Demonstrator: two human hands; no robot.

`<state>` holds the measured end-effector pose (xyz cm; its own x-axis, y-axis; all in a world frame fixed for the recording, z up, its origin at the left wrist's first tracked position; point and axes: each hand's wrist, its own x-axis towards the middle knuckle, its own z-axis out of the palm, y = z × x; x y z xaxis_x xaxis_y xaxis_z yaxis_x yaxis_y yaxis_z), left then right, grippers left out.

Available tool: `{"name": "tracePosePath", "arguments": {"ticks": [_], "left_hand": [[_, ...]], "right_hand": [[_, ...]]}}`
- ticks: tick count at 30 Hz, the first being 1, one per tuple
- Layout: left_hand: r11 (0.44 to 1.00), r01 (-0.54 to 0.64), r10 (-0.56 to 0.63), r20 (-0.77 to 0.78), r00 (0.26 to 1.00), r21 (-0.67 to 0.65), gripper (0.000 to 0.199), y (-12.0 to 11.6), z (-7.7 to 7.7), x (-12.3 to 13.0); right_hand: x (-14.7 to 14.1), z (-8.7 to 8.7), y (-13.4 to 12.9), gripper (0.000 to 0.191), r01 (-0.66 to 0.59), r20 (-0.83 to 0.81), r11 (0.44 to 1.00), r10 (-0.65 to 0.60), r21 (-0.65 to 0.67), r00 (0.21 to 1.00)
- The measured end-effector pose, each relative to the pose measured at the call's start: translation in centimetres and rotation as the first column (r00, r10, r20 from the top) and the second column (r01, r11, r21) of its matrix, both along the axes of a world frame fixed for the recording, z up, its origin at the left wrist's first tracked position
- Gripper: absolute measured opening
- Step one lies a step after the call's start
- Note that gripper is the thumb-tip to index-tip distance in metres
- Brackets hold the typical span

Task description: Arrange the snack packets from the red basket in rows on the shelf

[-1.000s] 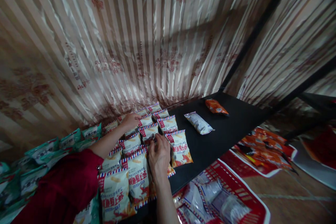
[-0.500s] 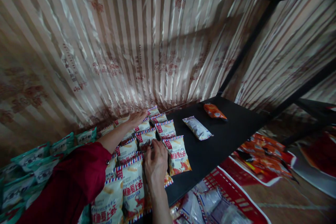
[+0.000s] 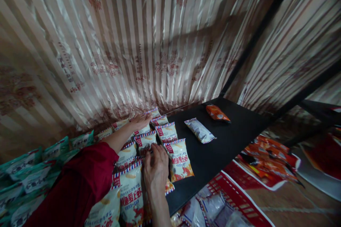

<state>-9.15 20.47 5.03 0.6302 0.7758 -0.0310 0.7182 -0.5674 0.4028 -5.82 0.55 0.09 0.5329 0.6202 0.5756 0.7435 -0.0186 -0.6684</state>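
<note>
Rows of cream snack bags (image 3: pixel 131 191) with red lettering and striped edges stand on a black shelf (image 3: pixel 226 138). My left hand (image 3: pixel 144 121), at the end of a red sleeve, reaches across them and lies flat with its fingers stretched out on the bags at the back. Nearer the front, my right hand (image 3: pixel 156 163) touches a bag in the middle rows, its fingers curved and a little apart, with nothing visibly gripped. Just right of it stands another cream bag (image 3: pixel 179 159).
Green bags (image 3: pixel 32 177) fill the shelf's left side. A white bag (image 3: pixel 200 130) and an orange bag (image 3: pixel 217 113) lie further right. Below are a red basket (image 3: pixel 239 198) of clear packets and orange packets (image 3: pixel 269 156). A black post rises behind the shelf.
My left hand has shifted slightly right along the back bags. My right hand has moved a little down and left. The view has turned slightly, sliding the bags to the left.
</note>
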Motion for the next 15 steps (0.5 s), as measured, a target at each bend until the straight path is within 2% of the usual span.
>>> {"name": "tracePosePath", "arguments": {"ticks": [10,15], "left_hand": [[1.0,0.021,-0.021,-0.033,0.999,-0.019,0.048,0.0,-0.4,-0.5],[0.999,0.021,-0.022,-0.033,0.999,-0.026,0.047,-0.4,0.0,-1.1]], "right_hand": [[-0.1,0.0,0.0,0.029,0.002,-0.003,1.0,-0.002,-0.004,1.0],[-0.1,-0.1,0.0,0.029,0.001,0.005,1.0,0.0,-0.021,1.0]]}}
